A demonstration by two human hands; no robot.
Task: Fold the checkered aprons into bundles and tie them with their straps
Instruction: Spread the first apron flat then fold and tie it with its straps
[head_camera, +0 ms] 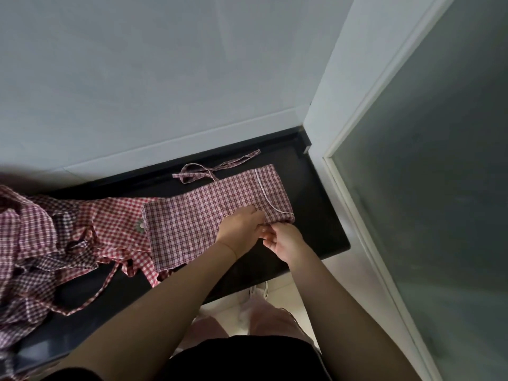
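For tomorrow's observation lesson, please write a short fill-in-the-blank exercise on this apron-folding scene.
1. The folded apron lies on a ____ counter.
2. Both hands, left and right, meet at the apron's ____ edge.
3. The straps lie between the apron and the ____.
4. The unfolded aprons are heaped on the person's ____.

Missing words: black; near; wall; left

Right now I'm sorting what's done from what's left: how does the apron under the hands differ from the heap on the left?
The folded apron lies flat as a long smooth strip; the heap of aprons is crumpled and loose. The folded apron's checks look finer and paler, the heap's bolder red. The left hand presses the folded apron and the right hand pinches its edge; nothing touches the heap. Both rest on the black counter.
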